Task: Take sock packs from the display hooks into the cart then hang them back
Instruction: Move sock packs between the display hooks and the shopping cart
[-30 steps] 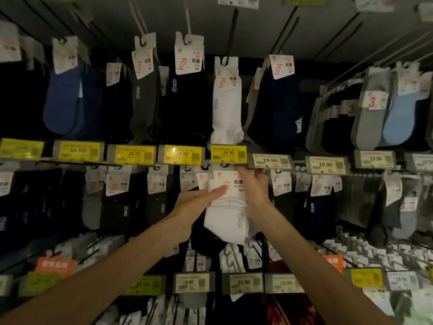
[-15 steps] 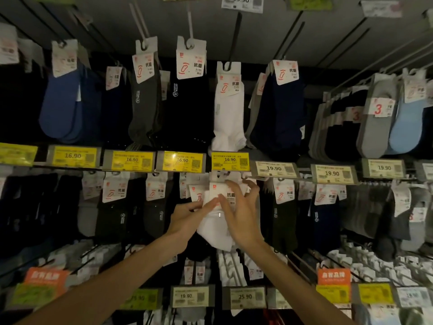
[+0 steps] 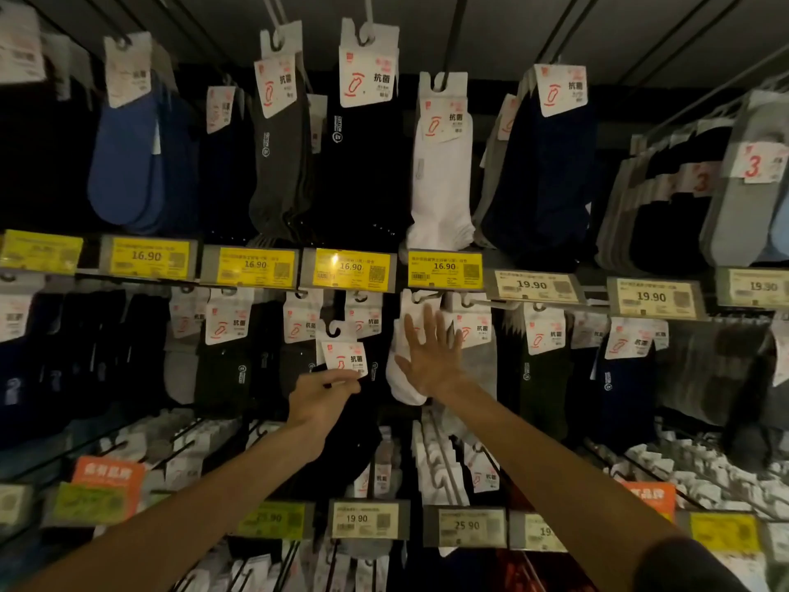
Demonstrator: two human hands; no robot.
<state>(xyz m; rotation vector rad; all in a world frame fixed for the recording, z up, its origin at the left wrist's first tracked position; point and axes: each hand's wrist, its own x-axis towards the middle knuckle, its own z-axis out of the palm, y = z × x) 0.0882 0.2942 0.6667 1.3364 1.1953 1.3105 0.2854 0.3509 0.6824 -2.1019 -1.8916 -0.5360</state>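
A white sock pack (image 3: 403, 378) hangs on the middle-row hook (image 3: 420, 297) under the 16.90 tag. My right hand (image 3: 431, 356) lies flat against it with fingers spread and straight. My left hand (image 3: 318, 397) pinches the lower edge of the paper label of a black sock pack (image 3: 343, 354); that pack's hanger tab sits just below the neighbouring hook, and I cannot tell whether it is on a hook. The black socks below the label blend into the dark. No cart is in view.
Rows of sock packs hang on hooks above, beside and below, with yellow and white price tags (image 3: 444, 269) along the rails. Bare wire hooks (image 3: 444, 455) jut forward in the lower row. An orange sign (image 3: 106, 476) sits lower left.
The white pack went up onto the middle hook. My right hand opened flat against it. My left hand moved left and took hold of the black pack's label.
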